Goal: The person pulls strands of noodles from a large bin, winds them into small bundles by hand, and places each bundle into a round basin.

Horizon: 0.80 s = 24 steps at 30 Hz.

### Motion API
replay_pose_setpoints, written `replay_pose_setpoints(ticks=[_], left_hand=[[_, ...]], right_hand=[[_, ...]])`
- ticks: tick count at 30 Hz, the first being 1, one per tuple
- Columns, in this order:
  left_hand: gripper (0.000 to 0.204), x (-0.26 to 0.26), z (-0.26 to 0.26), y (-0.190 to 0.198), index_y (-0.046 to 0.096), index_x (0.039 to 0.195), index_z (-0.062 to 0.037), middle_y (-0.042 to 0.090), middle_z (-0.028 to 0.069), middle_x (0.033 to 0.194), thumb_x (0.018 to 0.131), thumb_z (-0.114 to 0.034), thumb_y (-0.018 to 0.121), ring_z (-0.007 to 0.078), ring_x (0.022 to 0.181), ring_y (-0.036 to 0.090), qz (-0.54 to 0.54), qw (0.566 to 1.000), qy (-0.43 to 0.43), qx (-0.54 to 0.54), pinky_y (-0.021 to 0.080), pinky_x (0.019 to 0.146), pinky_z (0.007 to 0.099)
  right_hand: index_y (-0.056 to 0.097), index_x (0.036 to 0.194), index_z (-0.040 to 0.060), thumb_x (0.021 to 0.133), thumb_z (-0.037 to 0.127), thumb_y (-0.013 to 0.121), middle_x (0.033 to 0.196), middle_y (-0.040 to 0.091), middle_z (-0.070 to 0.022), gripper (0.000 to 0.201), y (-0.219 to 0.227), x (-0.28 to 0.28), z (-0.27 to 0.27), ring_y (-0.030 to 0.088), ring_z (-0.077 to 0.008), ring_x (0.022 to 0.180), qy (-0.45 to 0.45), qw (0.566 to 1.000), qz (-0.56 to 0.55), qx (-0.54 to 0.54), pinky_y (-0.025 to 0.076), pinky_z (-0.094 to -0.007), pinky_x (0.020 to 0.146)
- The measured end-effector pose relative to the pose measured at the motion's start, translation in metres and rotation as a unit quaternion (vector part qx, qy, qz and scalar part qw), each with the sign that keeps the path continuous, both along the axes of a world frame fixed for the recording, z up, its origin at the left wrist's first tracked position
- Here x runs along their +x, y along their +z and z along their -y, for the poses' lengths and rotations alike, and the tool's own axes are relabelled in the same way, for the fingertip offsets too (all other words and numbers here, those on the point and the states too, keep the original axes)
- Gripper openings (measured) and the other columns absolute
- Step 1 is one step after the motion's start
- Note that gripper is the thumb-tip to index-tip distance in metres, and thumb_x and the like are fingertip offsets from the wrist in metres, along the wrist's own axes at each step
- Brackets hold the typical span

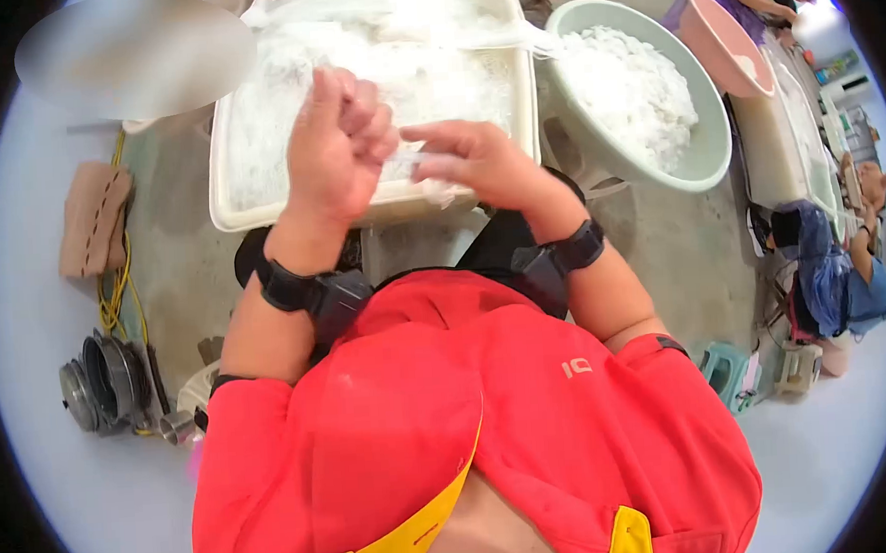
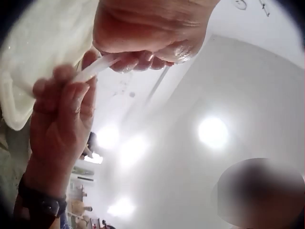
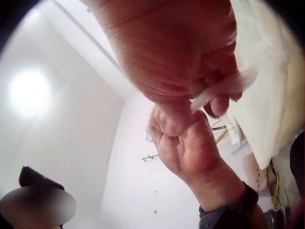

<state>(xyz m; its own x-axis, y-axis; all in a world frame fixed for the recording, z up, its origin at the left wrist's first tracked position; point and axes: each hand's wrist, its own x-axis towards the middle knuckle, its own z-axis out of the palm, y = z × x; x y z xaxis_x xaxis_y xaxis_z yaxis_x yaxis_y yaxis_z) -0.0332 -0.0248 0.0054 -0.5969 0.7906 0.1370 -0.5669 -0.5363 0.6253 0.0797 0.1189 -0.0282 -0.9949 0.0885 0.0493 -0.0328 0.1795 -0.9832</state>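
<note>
A translucent, whitish soft strip (image 2: pixel 95 69) stretches between my two hands, blurred in the right wrist view. My left hand (image 1: pixel 341 147) has its fingers curled into a fist around one end of it. With thumb and fingers, my right hand (image 1: pixel 487 164) pinches the strip farther along. Both hands are over the near part of a large cream tub (image 1: pixel 222 183), which holds wet, glassy white stuff (image 1: pixel 382 69) in liquid. To the right, a pale green basin (image 1: pixel 703 168) contains a heap of white pieces (image 1: pixel 624 92).
Beyond the green basin stands a pink basin (image 1: pixel 717 47). Other people sit at a long table on the right, near a teal stool (image 1: pixel 726 372). On the left are a brown folded mat (image 1: pixel 96 220), a yellow cord (image 1: pixel 118 293) and dark pots (image 1: pixel 112 374).
</note>
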Motion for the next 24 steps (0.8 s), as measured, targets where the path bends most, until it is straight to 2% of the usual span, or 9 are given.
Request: replay_pose_setpoints(ticks=[1,5,9,11,14,15,17,20,24], left_hand=[[0.023,-0.023,0.015,-0.012,0.046,0.08,-0.0132,0.039,-0.0031,0.066,0.095,-0.03,0.041,0.0105,0.06,0.04,-0.057,0.989,-0.102,0.09,0.035,0.057,0.0244],[0.015,0.004,0.016,-0.031,0.054,0.095,-0.0058,0.047,0.0002,0.073,0.086,-0.017,0.049,0.0116,0.065,0.043,-0.033,0.98,0.101,-0.168,0.038,0.062,0.0238],[0.026,0.033,0.015,-0.042,0.053,0.102,-0.0035,0.051,0.0076,0.1,0.091,-0.027,0.047,0.0167,0.092,0.048,-0.341,0.9,0.011,-0.27,0.04,0.08,0.0294],[0.028,0.021,0.03,-0.035,0.051,0.102,-0.003,0.05,0.0109,0.105,0.091,-0.028,0.047,0.0207,0.096,0.048,-0.474,0.812,-0.09,-0.329,0.04,0.083,0.0336],[0.028,0.019,0.045,-0.041,0.051,0.104,-0.0025,0.048,0.0181,0.113,0.086,-0.024,0.053,0.0314,0.111,0.041,-0.799,0.516,0.013,-0.31,0.035,0.093,0.0399],[0.029,0.025,0.054,-0.034,0.053,0.106,-0.002,0.044,0.021,0.121,0.083,-0.019,0.055,0.0368,0.12,0.034,-0.787,0.497,0.039,-0.363,0.029,0.1,0.0425],[0.03,0.025,0.052,0.0,0.055,0.107,-0.0018,0.046,0.0186,0.12,0.083,-0.019,0.057,0.0358,0.117,0.039,-0.75,0.561,0.122,-0.329,0.035,0.093,0.0463],[0.028,0.036,0.066,0.083,0.057,0.106,-0.0008,0.057,0.0167,0.107,0.087,-0.019,0.048,0.0327,0.104,0.052,-0.639,0.749,0.084,-0.157,0.039,0.091,0.0377],[0.027,0.066,0.077,0.141,0.056,0.105,-0.001,0.057,0.0163,0.104,0.086,-0.019,0.048,0.0322,0.099,0.053,-0.668,0.743,-0.001,0.018,0.04,0.087,0.0377]], right_hand=[[0.062,0.104,0.002,0.081,0.013,0.06,0.083,0.065,-0.0038,0.026,0.007,-0.001,-0.007,0.057,-0.0095,0.077,-0.048,0.999,0.01,-0.003,0.045,-0.0235,0.072],[0.064,0.092,-0.0031,0.081,0.009,0.061,0.078,0.064,-0.0057,0.016,0.011,-0.008,-0.016,0.059,-0.0092,0.074,-0.1,0.991,-0.041,-0.076,0.047,-0.0222,0.068],[0.065,0.093,0.0001,0.082,0.007,0.06,0.079,0.064,-0.0027,0.014,0.027,-0.014,0.005,0.056,-0.0059,0.072,-0.088,0.993,-0.081,0.008,0.041,-0.0174,0.06],[0.065,0.092,0.0004,0.081,0.008,0.061,0.078,0.065,-0.003,0.014,0.047,-0.006,-0.003,0.055,-0.0048,0.068,-0.143,0.984,-0.097,-0.05,0.04,-0.0168,0.057],[0.065,0.094,0.0019,0.082,0.01,0.062,0.076,0.066,-0.0019,0.015,0.05,0.005,-0.033,0.057,-0.0031,0.069,-0.169,0.974,-0.114,-0.096,0.038,-0.015,0.055],[0.064,0.094,0.0003,0.082,0.009,0.061,0.078,0.065,-0.0038,0.015,0.051,0.009,-0.038,0.059,-0.006,0.071,-0.165,0.978,-0.106,-0.076,0.042,-0.0169,0.059],[0.063,0.094,-0.0012,0.082,0.009,0.061,0.079,0.065,-0.0052,0.015,0.047,0.013,-0.035,0.059,-0.0078,0.073,-0.179,0.98,-0.081,-0.043,0.044,-0.0189,0.064],[0.062,0.094,-0.0036,0.083,0.008,0.06,0.081,0.065,-0.0071,0.016,0.032,0.015,-0.032,0.06,-0.0107,0.075,-0.189,0.98,-0.044,-0.031,0.047,-0.0224,0.071],[0.062,0.094,-0.0032,0.083,0.007,0.061,0.082,0.065,-0.0067,0.015,0.016,0.021,-0.028,0.06,-0.0108,0.076,-0.204,0.978,-0.016,-0.041,0.047,-0.0226,0.071]])
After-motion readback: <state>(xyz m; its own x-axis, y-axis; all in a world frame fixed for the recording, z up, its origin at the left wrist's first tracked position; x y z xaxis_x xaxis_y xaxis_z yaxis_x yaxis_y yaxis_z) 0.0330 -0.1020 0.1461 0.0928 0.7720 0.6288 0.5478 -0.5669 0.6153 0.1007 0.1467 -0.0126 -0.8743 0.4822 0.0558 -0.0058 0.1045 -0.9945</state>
